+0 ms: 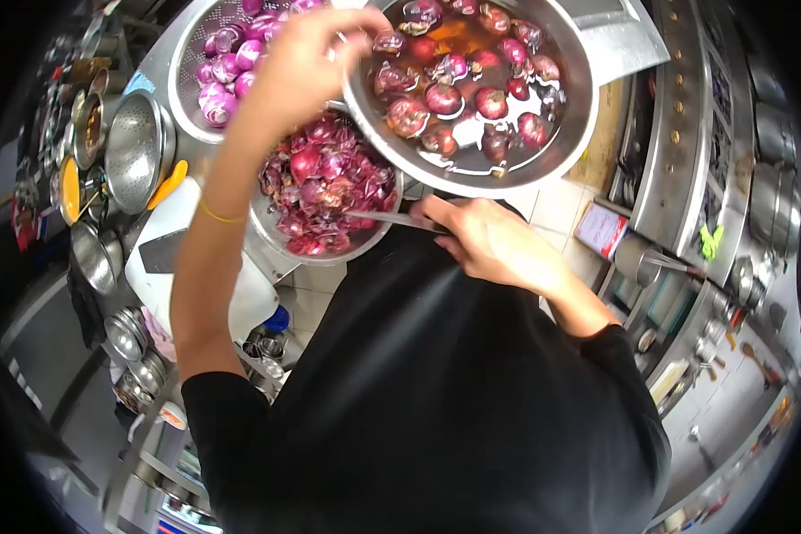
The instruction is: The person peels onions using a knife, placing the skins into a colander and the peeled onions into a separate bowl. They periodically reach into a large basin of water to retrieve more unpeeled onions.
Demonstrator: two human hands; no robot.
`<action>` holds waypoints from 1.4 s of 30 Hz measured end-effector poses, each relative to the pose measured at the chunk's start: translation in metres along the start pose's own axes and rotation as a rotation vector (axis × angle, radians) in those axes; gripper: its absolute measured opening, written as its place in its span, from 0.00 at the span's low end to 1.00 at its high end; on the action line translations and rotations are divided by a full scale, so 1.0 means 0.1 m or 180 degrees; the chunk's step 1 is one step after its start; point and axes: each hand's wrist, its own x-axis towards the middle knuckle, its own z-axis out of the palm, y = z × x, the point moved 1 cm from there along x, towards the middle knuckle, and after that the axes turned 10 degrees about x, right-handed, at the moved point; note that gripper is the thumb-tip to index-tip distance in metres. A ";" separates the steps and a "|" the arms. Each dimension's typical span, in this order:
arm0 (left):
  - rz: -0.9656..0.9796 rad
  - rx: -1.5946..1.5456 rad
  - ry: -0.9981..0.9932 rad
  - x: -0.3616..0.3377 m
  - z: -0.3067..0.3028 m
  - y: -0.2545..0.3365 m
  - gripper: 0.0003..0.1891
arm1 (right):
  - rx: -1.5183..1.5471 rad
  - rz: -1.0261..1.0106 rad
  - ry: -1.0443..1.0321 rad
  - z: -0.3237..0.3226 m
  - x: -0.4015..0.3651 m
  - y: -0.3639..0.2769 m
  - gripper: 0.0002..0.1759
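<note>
Here's the left hand (304, 71), up over the near side of a large round steel basin (482, 190), its fingers curled at the rim beside a dark red onion (389, 42). They're blurred, so I can't tell whether they have hold of it or are just open around it. A thin yellow band (221, 216) circles that forearm.

Over to the right hand (494, 240), and this one is clear enough: fingers closed round the handle end of a knife with a slim grey metal blade (390, 217). The blade points left, its tip over the heap of loose purple-red onion skins (325, 178) in a round metal bowl (327, 259), just below the basin.

In the basin, unpeeled red onions (491, 103) sit in brownish liquid, shiny with white reflections. Up to the left, behind the raised forearm, a perforated steel colander (185, 80) carries peeled onions (225, 67), glossy purple and white. So that's three vessels close together at the top of the view, with onions in two and skins in the third.

Further left, there's another perforated metal colander (132, 153), with an orange-yellow handle-like piece (168, 184) near it. Below lies a white board (251, 298) with a broad, dark grey flat blade (162, 253) on it, partly hidden by the left forearm.
</note>
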 end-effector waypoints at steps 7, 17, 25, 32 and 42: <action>-0.0318 0.0681 -0.0536 0.13 1.27 0.63 0.18 | -0.0137 -0.0196 0.0059 -1.42 -0.73 0.48 0.21; -0.1203 0.1868 -0.0878 0.34 1.89 0.94 0.26 | 0.0606 -0.0002 0.0797 -2.17 -1.02 1.04 0.20; -0.1373 0.0857 0.0255 0.53 1.11 1.04 0.22 | 0.1132 -0.0154 0.1101 -2.37 -0.98 1.22 0.21; -0.1465 -0.1058 0.0987 0.50 0.53 1.16 0.18 | 0.1639 -0.0714 0.1388 -2.35 -0.70 1.15 0.21; -0.1872 -0.1798 0.1330 -0.36 1.02 0.88 0.24 | 0.1826 -0.0389 0.0848 -1.36 -0.23 0.65 0.15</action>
